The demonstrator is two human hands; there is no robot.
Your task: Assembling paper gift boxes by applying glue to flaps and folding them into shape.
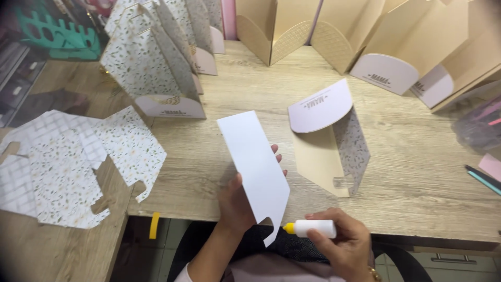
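Holding a white card panel (254, 164) up over the worktop's (417, 177) front edge, left hand (235, 203) pinching it. Right hand (342, 245) grips the glue bottle (311, 228), nozzle at the panel's notched bottom corner, so looks like gluing time; next bit probably needs a steady thin line

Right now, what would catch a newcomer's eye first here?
A white card panel held up in the left hand at the centre, with a small glue bottle in the right hand aimed at its lower edge. Behind stand floral paper bags on the wooden table.
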